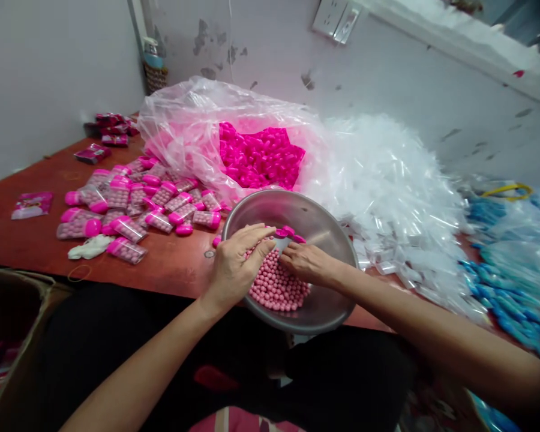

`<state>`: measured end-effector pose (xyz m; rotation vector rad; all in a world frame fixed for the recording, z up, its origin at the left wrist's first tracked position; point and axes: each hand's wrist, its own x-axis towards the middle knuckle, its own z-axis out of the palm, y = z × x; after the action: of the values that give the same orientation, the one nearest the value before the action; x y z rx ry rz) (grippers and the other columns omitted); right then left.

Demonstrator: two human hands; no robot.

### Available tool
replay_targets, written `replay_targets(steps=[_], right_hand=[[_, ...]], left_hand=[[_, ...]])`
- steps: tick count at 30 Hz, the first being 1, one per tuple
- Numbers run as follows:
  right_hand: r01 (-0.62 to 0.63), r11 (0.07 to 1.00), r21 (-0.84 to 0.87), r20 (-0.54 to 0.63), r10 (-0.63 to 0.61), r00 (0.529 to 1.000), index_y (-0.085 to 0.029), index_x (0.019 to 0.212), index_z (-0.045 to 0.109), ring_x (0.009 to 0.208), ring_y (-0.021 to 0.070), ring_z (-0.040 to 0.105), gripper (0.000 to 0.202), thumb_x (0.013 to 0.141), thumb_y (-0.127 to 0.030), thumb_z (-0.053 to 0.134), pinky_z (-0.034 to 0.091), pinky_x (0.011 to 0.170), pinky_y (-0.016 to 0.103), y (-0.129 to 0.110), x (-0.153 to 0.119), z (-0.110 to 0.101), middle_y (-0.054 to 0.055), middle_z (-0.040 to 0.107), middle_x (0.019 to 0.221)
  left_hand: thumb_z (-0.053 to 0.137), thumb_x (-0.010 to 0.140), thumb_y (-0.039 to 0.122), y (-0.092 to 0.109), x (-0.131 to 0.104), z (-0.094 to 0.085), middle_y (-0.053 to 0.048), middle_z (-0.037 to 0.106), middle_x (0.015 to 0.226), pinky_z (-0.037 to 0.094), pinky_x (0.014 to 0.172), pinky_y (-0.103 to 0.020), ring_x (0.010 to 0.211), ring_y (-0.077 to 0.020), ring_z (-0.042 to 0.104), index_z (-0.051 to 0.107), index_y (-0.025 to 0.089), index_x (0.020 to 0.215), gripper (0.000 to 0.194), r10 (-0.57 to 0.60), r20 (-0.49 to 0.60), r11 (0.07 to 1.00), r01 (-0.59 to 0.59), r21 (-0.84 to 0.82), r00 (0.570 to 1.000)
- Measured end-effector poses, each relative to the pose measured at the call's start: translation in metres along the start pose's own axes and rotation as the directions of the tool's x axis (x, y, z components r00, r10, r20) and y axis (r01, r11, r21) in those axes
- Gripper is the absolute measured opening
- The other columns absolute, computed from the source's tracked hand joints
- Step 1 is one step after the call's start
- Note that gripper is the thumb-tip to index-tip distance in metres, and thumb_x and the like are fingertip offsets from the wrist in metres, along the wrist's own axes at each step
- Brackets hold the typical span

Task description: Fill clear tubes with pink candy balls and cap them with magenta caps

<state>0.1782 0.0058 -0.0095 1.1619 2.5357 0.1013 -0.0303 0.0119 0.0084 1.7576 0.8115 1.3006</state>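
A steel bowl [328, 231] stands at the table's front edge, with many pink beads [279, 288] in it. My left hand [240, 261] is at the bowl's left side, its fingers curved over the beads; what it holds, if anything, is hidden. Inside the bowl my right hand [308, 263] has its fingers bent together at the beads, and their tips are hidden. Bright pink caps [288, 231] lie in the bowl just beyond both hands.
Left of the bowl lie filled bottles [128, 229] with pink caps on the red table [171, 267]. Behind it is a plastic bag [184, 114] of pink caps. Clear empty containers [387, 174] are piled to the right, beside blue pieces [513, 306]. A cardboard box [40, 336] stands lower left.
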Motion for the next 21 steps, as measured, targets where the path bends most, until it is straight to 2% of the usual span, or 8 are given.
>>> replay_targets(steps=[4, 7, 8, 10, 12, 14, 17, 21], right_hand=[[0.036, 0.963, 0.268, -0.053, -0.023, 0.998, -0.011, 0.088, 0.059, 0.082, 0.0194, 0.054, 0.013, 0.079, -0.019, 0.053, 0.042, 0.071, 0.031, -0.005, 0.011, -0.007, 0.011, 0.060, 0.087], [-0.076, 0.791, 0.607, -0.032, 0.120, 0.992, -0.013, 0.092, 0.058, 0.076, 0.0168, 0.054, 0.023, 0.072, -0.023, 0.064, 0.044, 0.068, 0.029, -0.003, 0.004, -0.016, 0.007, 0.060, 0.088], [-0.116, 0.672, 0.731, -0.002, 0.172, 0.985, -0.015, 0.094, 0.057, 0.073, 0.0152, 0.054, 0.026, 0.071, -0.024, 0.065, 0.044, 0.066, 0.027, -0.003, -0.001, -0.020, 0.005, 0.060, 0.087], [-0.137, 0.349, 0.927, 0.057, 0.231, 0.971, -0.017, 0.098, 0.056, 0.071, 0.0129, 0.055, 0.031, 0.070, -0.025, 0.067, 0.045, 0.065, 0.026, -0.004, -0.013, -0.026, 0.001, 0.059, 0.085], [-0.063, 0.015, 0.998, 0.057, 0.267, 0.962, -0.019, 0.101, 0.055, 0.077, 0.0126, 0.056, 0.036, 0.068, -0.023, 0.070, 0.047, 0.069, 0.025, -0.009, -0.024, -0.029, 0.000, 0.059, 0.088], [0.059, -0.203, 0.977, 0.010, 0.322, 0.947, -0.020, 0.102, 0.055, 0.085, 0.0126, 0.057, 0.038, 0.068, -0.019, 0.071, 0.047, 0.075, 0.026, -0.017, -0.032, -0.029, 0.000, 0.059, 0.092], [0.173, -0.289, 0.942, -0.040, 0.412, 0.910, -0.020, 0.098, 0.058, 0.087, 0.0112, 0.058, 0.031, 0.070, -0.015, 0.069, 0.047, 0.079, 0.024, -0.025, -0.037, -0.026, 0.000, 0.061, 0.095], [0.234, -0.214, 0.948, -0.112, 0.465, 0.878, -0.022, 0.106, 0.054, 0.084, 0.0115, 0.061, 0.036, 0.073, -0.018, 0.068, 0.049, 0.076, 0.025, -0.029, -0.045, -0.025, 0.001, 0.064, 0.091]], left_hand=[[0.053, 0.083, 0.026, -0.001, 0.000, -0.002, -0.006, 0.066, 0.107, 0.044, 0.096, -0.031, 0.103, -0.0177, 0.059, 0.065, 0.015, 0.104, 0.026, -0.013, -0.003, 1.000, 0.013, -0.023, 1.000], [0.051, 0.085, 0.026, -0.001, 0.000, -0.003, -0.006, 0.066, 0.108, 0.044, 0.094, -0.030, 0.102, -0.0168, 0.059, 0.063, 0.016, 0.107, 0.027, -0.041, 0.024, 0.999, 0.042, -0.016, 0.999], [0.049, 0.085, 0.026, 0.000, 0.001, -0.003, -0.006, 0.065, 0.109, 0.044, 0.093, -0.029, 0.102, -0.0168, 0.059, 0.062, 0.016, 0.108, 0.028, -0.056, 0.036, 0.998, 0.056, -0.003, 0.998], [0.049, 0.085, 0.026, 0.002, 0.003, -0.001, -0.006, 0.064, 0.112, 0.044, 0.091, -0.030, 0.102, -0.0175, 0.059, 0.060, 0.017, 0.113, 0.031, -0.092, 0.081, 0.995, 0.088, 0.041, 0.993], [0.051, 0.083, 0.024, 0.006, 0.004, 0.002, -0.007, 0.063, 0.113, 0.044, 0.090, -0.031, 0.102, -0.0190, 0.059, 0.057, 0.017, 0.117, 0.035, -0.113, 0.169, 0.991, 0.099, 0.090, 0.979], [0.052, 0.082, 0.021, 0.011, 0.005, 0.007, -0.005, 0.066, 0.106, 0.044, 0.086, -0.030, 0.096, -0.0190, 0.060, 0.057, 0.019, 0.117, 0.036, -0.119, 0.303, 0.991, 0.094, 0.095, 0.945], [0.048, 0.082, 0.019, 0.017, 0.005, 0.015, -0.002, 0.069, 0.090, 0.045, 0.076, -0.026, 0.082, -0.0165, 0.063, 0.063, 0.020, 0.108, 0.030, -0.125, 0.444, 0.991, 0.135, 0.011, 0.887], [0.050, 0.080, 0.019, 0.015, 0.004, 0.023, -0.004, 0.068, 0.085, 0.046, 0.071, -0.024, 0.080, -0.0167, 0.061, 0.067, 0.015, 0.097, 0.025, -0.197, 0.473, 0.946, 0.293, -0.137, 0.859]])
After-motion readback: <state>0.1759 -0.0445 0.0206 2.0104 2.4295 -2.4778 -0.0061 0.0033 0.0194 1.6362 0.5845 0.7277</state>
